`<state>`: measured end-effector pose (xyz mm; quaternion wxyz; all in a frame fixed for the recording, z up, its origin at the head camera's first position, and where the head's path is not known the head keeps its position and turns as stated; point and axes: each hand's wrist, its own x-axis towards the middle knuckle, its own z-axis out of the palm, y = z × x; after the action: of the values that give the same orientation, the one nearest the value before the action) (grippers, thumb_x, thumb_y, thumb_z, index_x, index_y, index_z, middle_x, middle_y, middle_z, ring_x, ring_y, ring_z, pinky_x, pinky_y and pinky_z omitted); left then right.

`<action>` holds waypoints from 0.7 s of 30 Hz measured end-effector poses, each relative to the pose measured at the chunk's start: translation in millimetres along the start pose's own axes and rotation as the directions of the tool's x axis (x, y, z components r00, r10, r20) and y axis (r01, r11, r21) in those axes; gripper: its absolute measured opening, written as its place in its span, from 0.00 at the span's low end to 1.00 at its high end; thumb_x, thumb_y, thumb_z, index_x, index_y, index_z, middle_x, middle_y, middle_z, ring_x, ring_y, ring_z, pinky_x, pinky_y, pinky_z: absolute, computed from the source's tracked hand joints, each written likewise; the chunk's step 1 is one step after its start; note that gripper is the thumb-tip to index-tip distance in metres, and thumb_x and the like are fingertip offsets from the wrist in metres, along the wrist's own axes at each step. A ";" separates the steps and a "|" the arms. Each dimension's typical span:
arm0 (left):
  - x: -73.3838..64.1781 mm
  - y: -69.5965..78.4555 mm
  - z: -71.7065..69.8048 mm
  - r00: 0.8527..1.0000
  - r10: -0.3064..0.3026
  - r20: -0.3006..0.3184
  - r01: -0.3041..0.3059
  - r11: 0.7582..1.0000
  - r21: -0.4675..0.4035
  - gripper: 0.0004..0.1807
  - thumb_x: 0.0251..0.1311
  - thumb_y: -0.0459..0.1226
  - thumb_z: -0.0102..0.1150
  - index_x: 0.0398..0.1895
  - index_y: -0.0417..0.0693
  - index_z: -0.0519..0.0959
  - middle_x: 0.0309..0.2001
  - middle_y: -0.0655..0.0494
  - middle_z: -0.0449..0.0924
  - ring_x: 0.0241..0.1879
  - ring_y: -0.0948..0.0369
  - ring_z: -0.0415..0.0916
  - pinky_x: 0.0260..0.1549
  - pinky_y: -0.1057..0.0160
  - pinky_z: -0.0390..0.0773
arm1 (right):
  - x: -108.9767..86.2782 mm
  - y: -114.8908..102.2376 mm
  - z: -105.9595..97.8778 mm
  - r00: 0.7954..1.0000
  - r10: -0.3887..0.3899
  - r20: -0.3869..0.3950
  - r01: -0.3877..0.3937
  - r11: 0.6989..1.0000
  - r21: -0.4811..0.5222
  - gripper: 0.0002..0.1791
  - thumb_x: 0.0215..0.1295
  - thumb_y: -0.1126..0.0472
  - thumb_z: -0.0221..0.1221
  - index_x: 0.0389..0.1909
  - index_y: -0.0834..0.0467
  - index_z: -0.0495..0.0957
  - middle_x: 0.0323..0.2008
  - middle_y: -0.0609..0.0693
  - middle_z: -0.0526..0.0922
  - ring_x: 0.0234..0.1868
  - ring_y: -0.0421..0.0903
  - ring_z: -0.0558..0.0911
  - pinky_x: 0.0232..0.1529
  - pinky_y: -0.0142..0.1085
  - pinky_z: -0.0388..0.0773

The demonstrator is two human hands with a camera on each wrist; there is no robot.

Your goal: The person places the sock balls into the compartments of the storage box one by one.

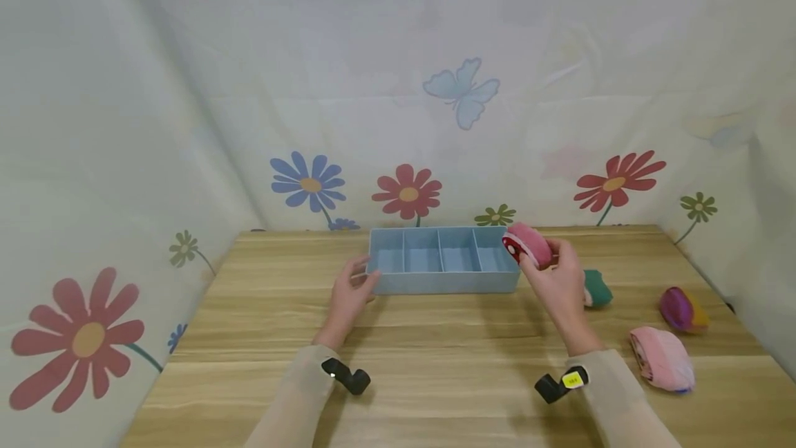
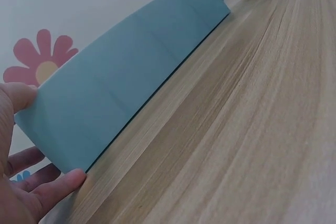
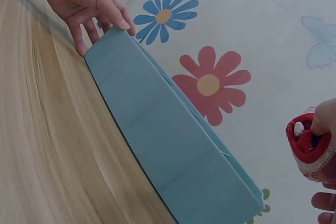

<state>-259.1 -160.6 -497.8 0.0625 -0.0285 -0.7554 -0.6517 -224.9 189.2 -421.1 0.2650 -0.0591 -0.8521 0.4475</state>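
Note:
A light blue box (image 1: pixel 444 283) with several compartments in a row stands on the wooden table. My left hand (image 1: pixel 352 296) grips its left end; in the left wrist view the thumb (image 2: pixel 21 96) lies at the upper corner and a fingertip (image 2: pixel 76 178) at the lower front corner. My right hand (image 1: pixel 560 287) holds a rolled pink sock (image 1: pixel 531 243) above the box's right end. Seen from the right wrist, the sock roll (image 3: pixel 311 148) shows a red inside and a pale band. No sock shows in the compartments.
Right of the box, partly behind my right hand, lies a green rolled bundle (image 1: pixel 597 288). Farther right are a purple and yellow bundle (image 1: pixel 681 310) and a light pink bundle (image 1: pixel 662 359). A flower-printed curtain (image 1: pixel 348 54) hangs behind the table (image 1: pixel 448 365).

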 end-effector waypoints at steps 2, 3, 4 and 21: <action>-0.3 0.1 0.8 1.000 0.005 -0.009 -0.005 1.000 0.001 0.31 0.58 0.48 0.61 0.62 0.46 0.68 0.58 0.39 0.67 0.53 0.45 0.69 0.37 0.49 0.80 | 3.0 0.2 3.0 1.000 -0.017 -0.012 0.017 1.000 0.017 0.26 0.56 0.54 0.63 0.52 0.63 0.70 0.45 0.56 0.74 0.41 0.50 0.71 0.36 0.37 0.68; -0.2 -0.1 1.0 1.000 0.009 -0.013 -0.009 1.000 0.003 0.31 0.57 0.49 0.61 0.62 0.47 0.68 0.58 0.40 0.68 0.53 0.45 0.70 0.36 0.50 0.81 | 4.5 0.1 4.4 0.999 -0.027 -0.017 0.028 0.999 0.023 0.26 0.55 0.55 0.63 0.52 0.63 0.71 0.44 0.56 0.74 0.41 0.50 0.71 0.36 0.37 0.68; -0.4 0.3 1.4 1.000 0.012 -0.018 -0.012 1.000 0.005 0.31 0.57 0.49 0.61 0.61 0.47 0.68 0.57 0.40 0.68 0.53 0.46 0.70 0.36 0.51 0.81 | 5.9 0.1 5.8 0.999 -0.033 -0.019 0.034 0.999 0.028 0.25 0.55 0.55 0.63 0.51 0.63 0.71 0.44 0.56 0.74 0.41 0.49 0.71 0.36 0.37 0.68; -10.0 18.4 0.2 1.000 0.011 0.005 -0.011 1.000 0.010 0.27 0.61 0.40 0.59 0.62 0.41 0.67 0.58 0.34 0.66 0.53 0.42 0.69 0.37 0.45 0.79 | 13.2 6.0 29.7 0.997 0.012 0.074 -0.015 0.999 0.035 0.27 0.57 0.54 0.62 0.54 0.62 0.68 0.46 0.57 0.72 0.44 0.52 0.72 0.44 0.45 0.76</action>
<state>-246.8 -157.3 -481.1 0.0642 -0.0342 -0.7586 -0.6475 -251.9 175.5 -434.3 0.2314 -0.0438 -0.8528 0.4662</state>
